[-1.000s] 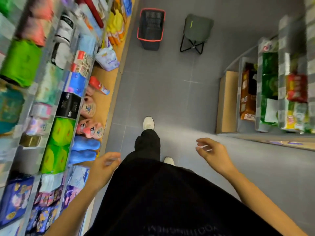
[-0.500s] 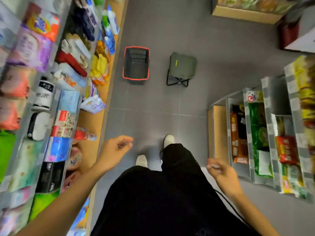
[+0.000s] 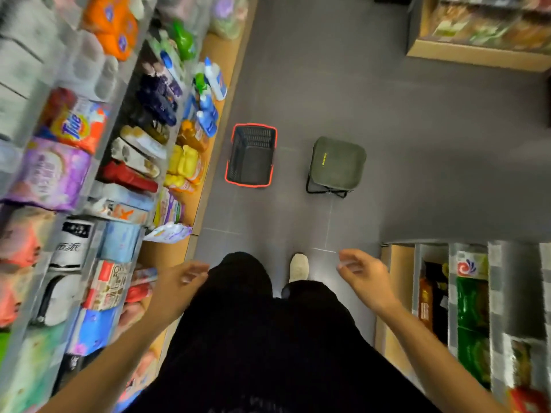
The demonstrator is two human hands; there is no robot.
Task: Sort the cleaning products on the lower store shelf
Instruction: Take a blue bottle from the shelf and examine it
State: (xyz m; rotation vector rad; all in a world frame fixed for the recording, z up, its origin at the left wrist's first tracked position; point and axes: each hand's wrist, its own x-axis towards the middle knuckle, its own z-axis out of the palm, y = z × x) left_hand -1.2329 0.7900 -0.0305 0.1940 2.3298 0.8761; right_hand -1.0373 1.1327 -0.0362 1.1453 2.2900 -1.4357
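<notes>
A person stands in a store aisle, with dark trousers and one pale shoe (image 3: 299, 268) showing on the grey floor. The left hand (image 3: 182, 278) hangs close to the left shelving, its fingers loosely curled round nothing. The right hand (image 3: 362, 271) is held out on the other side, fingers relaxed and slightly bent, and it too holds nothing. The lower shelf (image 3: 167, 248) is a wooden board at floor level running along the left of the aisle. The cleaning products sit on it ahead of the hands and apart from them. A white pouch (image 3: 168, 232) lies at the shelf's edge, nearest the person. Beyond it, yellow bottles (image 3: 186, 162) are packed together, with an orange bottle (image 3: 192, 135) just behind them and blue-and-white bottles (image 3: 213, 81) farther along. Higher shelves on that side carry blurred bags, among them a Tide pack (image 3: 74, 122). A black basket (image 3: 238, 153) with a red rim stands on the floor just beside the lower shelf, level with the yellow bottles. A green stool (image 3: 337, 163) stands to its right, apart from it. On the right, near the right hand, a second shelf unit holds green packets (image 3: 471, 308).
</notes>
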